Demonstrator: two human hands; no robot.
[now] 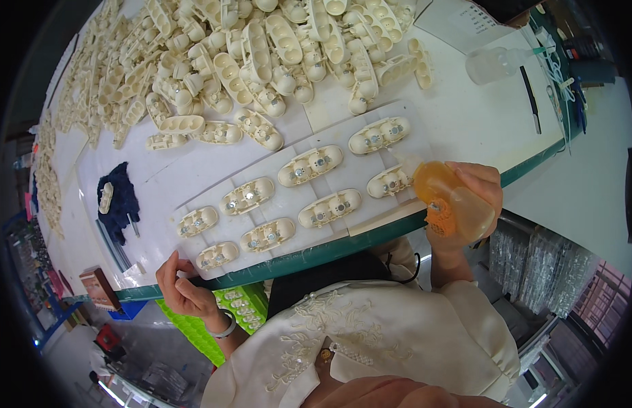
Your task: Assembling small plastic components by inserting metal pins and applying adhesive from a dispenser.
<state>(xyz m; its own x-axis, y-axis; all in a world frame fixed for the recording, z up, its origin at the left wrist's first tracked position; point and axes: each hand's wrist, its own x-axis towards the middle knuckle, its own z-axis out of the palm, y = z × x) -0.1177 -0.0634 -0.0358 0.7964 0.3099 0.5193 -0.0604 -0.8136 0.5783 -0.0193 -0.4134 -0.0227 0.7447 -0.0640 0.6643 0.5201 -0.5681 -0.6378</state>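
Orange squeeze bottle (454,200) gripped in right hand (475,197), nozzle near cream housings (390,181); left hand (183,285) loosely curled, empty.

Two hands at a white worktable with cream plastic parts

The right hand (473,197) grips an orange squeeze bottle (452,200), tilted, its nozzle pointing to the cream part (389,181) at the right end of the near row; the left hand (182,285) rests at the green table edge (316,257), fingers loosely curled, touching the corner of the white sheet (282,204); on this sheet lie nine cream oblong parts in two slanted rows, each with small metal pieces inside; behind them a big heap of the same parts (261,47); a dark blue cloth (118,197) lies to the left; a clear bottle (496,64) stands far right.
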